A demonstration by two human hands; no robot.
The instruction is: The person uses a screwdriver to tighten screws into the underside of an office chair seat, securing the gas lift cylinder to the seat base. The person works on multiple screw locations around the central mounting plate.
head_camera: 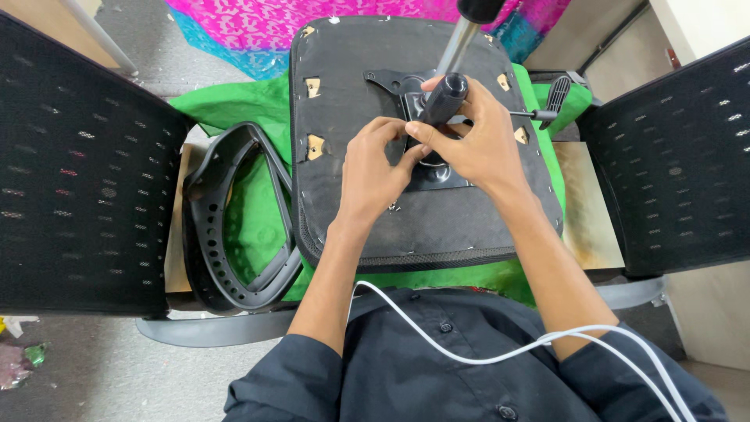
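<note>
Our right hand [476, 144] grips a black tool handle [445, 98] over the metal plate [437, 168] on the upturned seat base [351, 211]; our left hand [375, 168] pinches at the plate. A plastic frame [226, 227] lies left, on green cloth [234, 101].

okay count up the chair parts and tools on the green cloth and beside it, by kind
Mesh chair backs: 2, left and right
Seat base, upside down: 1
Curved plastic frame: 1
Screwdriver, gripped by the right hand, with the left hand at its tip: 1
Black-handled tool lying on the seat's right side: 1
Total: 6
</note>
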